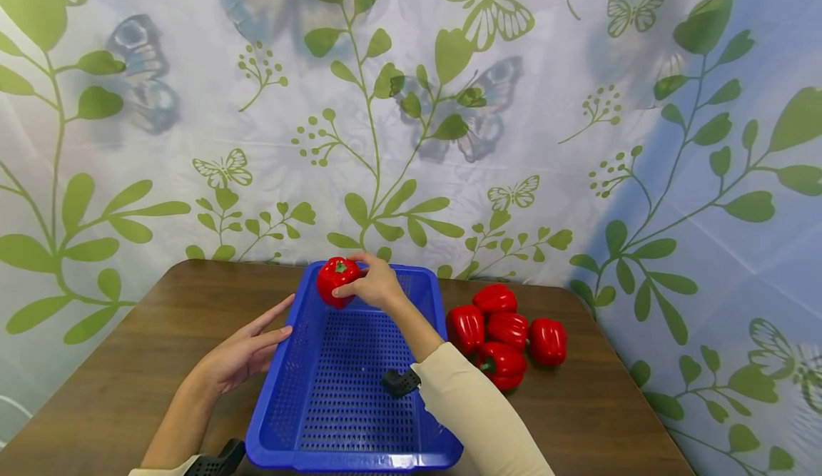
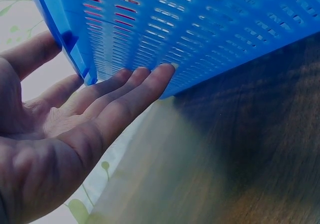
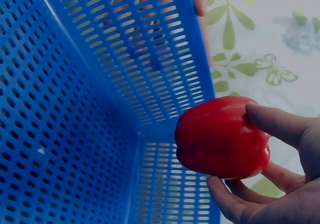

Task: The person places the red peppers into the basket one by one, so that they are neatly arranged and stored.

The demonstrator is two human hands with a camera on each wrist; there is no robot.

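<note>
My right hand (image 1: 379,283) holds a red bell pepper (image 1: 337,280) between thumb and fingers, over the far left corner of a blue plastic basket (image 1: 359,459). In the right wrist view the same pepper (image 3: 222,136) is beside the basket's perforated walls, gripped from one side. My left hand (image 1: 239,355) is at the basket's left side with its fingers extended. The left wrist view shows the left hand's fingers (image 2: 132,94) against the outside of the perforated wall (image 2: 165,29), not curled round it.
Several more red bell peppers (image 1: 507,330) lie in a cluster on the brown wooden table (image 1: 597,404), right of the basket. A patterned cloth (image 1: 411,105) with leaves and butterflies hangs behind the table. A dark wrist device (image 1: 401,383) shows over the basket.
</note>
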